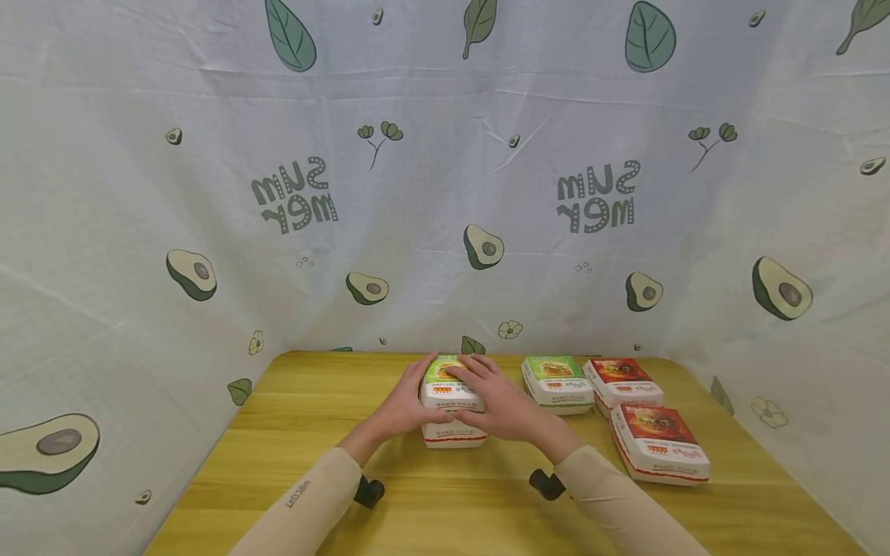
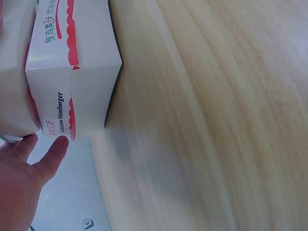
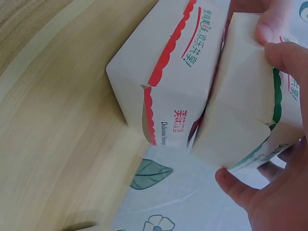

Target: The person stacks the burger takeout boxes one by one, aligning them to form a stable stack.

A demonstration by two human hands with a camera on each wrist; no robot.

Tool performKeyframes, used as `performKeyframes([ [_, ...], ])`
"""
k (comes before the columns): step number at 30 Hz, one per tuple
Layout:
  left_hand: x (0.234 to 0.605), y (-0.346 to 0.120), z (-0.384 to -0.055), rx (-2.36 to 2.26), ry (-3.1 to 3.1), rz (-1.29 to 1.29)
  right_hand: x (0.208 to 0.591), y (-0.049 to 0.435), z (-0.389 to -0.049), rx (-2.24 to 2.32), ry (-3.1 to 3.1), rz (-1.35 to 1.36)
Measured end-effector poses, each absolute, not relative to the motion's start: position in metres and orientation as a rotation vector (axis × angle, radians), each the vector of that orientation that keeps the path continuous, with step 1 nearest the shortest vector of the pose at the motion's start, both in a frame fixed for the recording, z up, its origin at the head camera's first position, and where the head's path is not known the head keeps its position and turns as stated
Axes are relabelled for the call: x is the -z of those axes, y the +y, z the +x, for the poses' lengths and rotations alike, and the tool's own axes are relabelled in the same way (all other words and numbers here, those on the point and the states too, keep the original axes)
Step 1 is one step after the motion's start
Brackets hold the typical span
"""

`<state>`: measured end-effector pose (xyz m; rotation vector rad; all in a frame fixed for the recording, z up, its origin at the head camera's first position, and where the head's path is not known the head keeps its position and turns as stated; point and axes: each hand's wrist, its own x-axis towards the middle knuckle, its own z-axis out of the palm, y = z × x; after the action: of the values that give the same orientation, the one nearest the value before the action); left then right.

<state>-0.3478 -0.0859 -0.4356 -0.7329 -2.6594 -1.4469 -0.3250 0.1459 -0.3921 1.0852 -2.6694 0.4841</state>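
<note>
Two hamburger boxes are stacked near the middle of the table. The upper hamburger box [image 1: 445,403] has a green top and a green scalloped edge; the lower one [image 1: 455,437] has a red scalloped edge. My left hand [image 1: 402,400] grips the upper box at its left, and my right hand [image 1: 506,403] grips it at its right, fingers over the top. Both thumbs meet at the near side. In the right wrist view the upper box [image 3: 236,96] sits slightly askew on the lower box [image 3: 173,72], with a narrow gap at one end. The lower box's top is hidden.
To the right stand another green-topped box [image 1: 558,390] and two red-topped boxes, one behind [image 1: 623,386] and one nearer [image 1: 659,444]. All rest on the wooden table [image 1: 292,463]. A printed cloth [image 1: 431,193] hangs behind and at the sides.
</note>
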Motion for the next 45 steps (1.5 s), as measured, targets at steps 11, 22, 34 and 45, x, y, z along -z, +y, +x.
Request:
performKeyframes([
  [11, 0.436, -0.086, -0.349, 1.459, -2.655, -0.723, 0.391, 0.15, -0.324, -0.522, -2.639, 1.095],
  [22, 0.433, -0.087, -0.347, 1.484, -2.637, -0.709, 0.384, 0.169, -0.314, -0.552, -2.63, 1.033],
  [34, 0.437, -0.085, -0.348, 1.489, -2.63, -0.703, 0.382, 0.196, -0.302, -0.545, -2.67, 0.946],
  [45, 0.432, -0.084, -0.346, 1.472, -2.645, -0.706, 0.378, 0.223, -0.292, -0.529, -2.675, 0.88],
])
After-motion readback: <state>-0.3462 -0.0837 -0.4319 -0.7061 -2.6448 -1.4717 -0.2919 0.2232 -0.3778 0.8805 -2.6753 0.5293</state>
